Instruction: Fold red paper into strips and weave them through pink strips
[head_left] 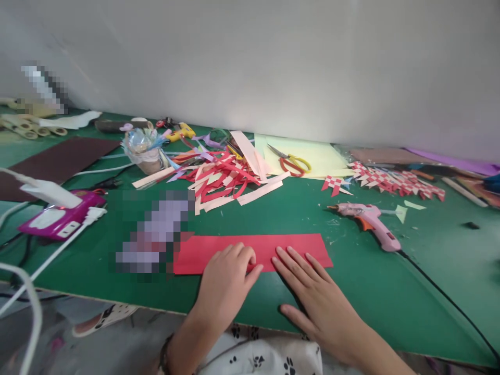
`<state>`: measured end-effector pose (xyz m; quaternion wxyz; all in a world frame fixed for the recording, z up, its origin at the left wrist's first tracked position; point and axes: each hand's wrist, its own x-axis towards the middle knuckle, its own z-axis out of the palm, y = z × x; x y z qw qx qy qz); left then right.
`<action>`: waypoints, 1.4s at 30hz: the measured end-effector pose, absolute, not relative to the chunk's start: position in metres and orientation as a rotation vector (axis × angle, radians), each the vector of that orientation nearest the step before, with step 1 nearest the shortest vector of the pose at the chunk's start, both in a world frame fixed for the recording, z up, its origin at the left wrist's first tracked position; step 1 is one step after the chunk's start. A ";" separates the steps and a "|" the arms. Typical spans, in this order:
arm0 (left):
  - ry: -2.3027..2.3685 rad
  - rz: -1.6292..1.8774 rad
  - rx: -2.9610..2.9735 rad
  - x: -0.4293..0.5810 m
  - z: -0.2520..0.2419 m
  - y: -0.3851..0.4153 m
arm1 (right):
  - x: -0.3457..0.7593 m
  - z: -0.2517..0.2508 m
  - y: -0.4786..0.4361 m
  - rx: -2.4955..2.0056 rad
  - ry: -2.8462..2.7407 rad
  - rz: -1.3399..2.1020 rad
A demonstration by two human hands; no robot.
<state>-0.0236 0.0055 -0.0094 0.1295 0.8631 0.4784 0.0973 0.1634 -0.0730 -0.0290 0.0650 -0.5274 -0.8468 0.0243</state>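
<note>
Paper rectangle (265, 251), red, left hand (229, 272) curled atop, grip unclear, right hand (312, 286) spread flat

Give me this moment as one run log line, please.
left hand: on red paper | right hand: on red paper | pink glue gun: on table

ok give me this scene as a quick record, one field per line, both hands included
left hand: fingers curled, on the red paper
right hand: open, fingers flat on the same paper
glue gun: pink, lying to the right
scissors: on the pale yellow sheets
strips: mostly red and pale pink, heaped beyond the paper
table: green
</note>
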 end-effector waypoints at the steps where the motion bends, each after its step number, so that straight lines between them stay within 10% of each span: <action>1: 1.383 0.342 2.490 -0.032 -0.007 0.011 | 0.164 -0.031 -0.073 -1.603 -2.566 0.066; 10: 1.885 0.391 2.565 -0.119 0.015 0.078 | 0.164 -0.033 -0.074 -1.617 -2.560 0.018; 19: 0.779 0.463 2.965 -0.036 -0.012 -0.012 | 0.165 -0.036 -0.074 -1.654 -2.577 0.025; 42: 1.149 0.408 2.983 -0.065 -0.037 -0.037 | 0.165 -0.035 -0.074 -1.708 -2.605 0.095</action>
